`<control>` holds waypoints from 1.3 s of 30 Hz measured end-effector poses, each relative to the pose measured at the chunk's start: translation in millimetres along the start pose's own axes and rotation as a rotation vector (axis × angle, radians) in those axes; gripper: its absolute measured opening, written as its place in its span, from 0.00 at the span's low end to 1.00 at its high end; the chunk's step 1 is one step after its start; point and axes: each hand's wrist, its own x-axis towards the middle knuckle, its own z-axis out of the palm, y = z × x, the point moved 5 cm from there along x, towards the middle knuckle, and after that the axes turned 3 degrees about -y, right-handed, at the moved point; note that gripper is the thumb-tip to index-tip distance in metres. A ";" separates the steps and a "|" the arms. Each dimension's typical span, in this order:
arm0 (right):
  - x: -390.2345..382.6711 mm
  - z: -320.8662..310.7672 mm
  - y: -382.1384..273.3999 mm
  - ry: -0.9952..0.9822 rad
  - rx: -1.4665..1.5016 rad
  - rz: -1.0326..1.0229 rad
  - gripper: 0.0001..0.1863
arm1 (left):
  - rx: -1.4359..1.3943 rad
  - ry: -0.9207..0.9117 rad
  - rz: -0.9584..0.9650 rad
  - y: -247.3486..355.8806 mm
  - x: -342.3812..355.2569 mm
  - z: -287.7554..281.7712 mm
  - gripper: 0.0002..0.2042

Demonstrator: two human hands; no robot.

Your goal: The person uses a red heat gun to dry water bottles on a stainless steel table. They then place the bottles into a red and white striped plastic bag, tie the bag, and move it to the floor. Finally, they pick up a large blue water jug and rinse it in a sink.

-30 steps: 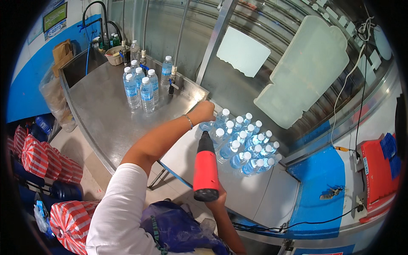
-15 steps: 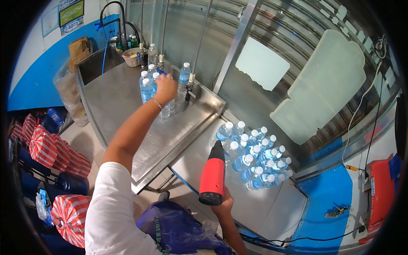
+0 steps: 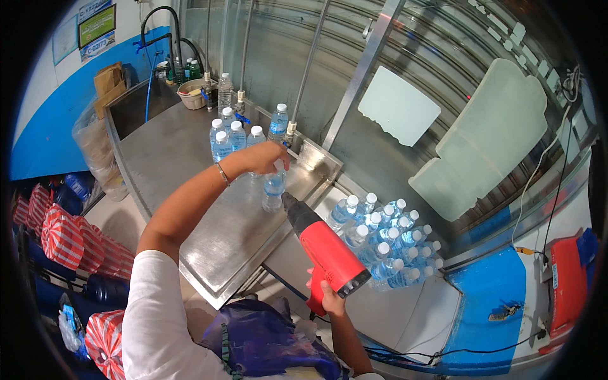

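My left hand (image 3: 267, 156) holds a clear water bottle with a blue label (image 3: 273, 192) by its top, upright on or just over the steel sink counter (image 3: 164, 158). My right hand (image 3: 331, 300) grips the handle of a red and black heat gun (image 3: 324, 252), whose black nozzle points at that bottle's lower part, close to it. Behind my left hand stands a group of capped bottles (image 3: 237, 135), with another bottle (image 3: 278, 123) near the back taps. To the right, rows of many capped, labelled bottles (image 3: 386, 237) stand on a white table.
A sink basin (image 3: 128, 120) with black hoses and a bowl (image 3: 193, 95) is at back left. Red-striped bags (image 3: 62, 234) and blue water jugs (image 3: 104, 288) lie lower left. A cable (image 3: 437, 353) runs along the table's right edge. A glass panel (image 3: 342, 57) backs the counter.
My left hand went from the right-hand rows to the back group, then came forward with a bottle. The heat gun has tilted, its nozzle swinging left toward that bottle.
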 end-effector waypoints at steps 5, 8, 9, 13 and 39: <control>-22.8 -10.5 -15.5 0.102 -0.188 -0.022 0.19 | -0.144 -0.025 0.045 35.6 33.1 16.5 0.13; -45.3 -26.0 -16.5 0.211 -0.243 -0.071 0.20 | -0.165 0.057 0.079 46.9 57.7 30.4 0.16; -52.0 -31.6 -14.3 0.241 -0.248 -0.081 0.20 | -0.143 0.084 0.060 49.2 67.0 36.5 0.16; -64.1 -48.5 9.2 0.354 -0.336 -0.009 0.18 | -0.008 0.217 -0.105 58.5 101.1 53.7 0.20; -50.0 -38.4 32.2 0.331 -0.727 -0.097 0.14 | 0.444 0.241 -0.660 -96.6 17.7 2.0 0.09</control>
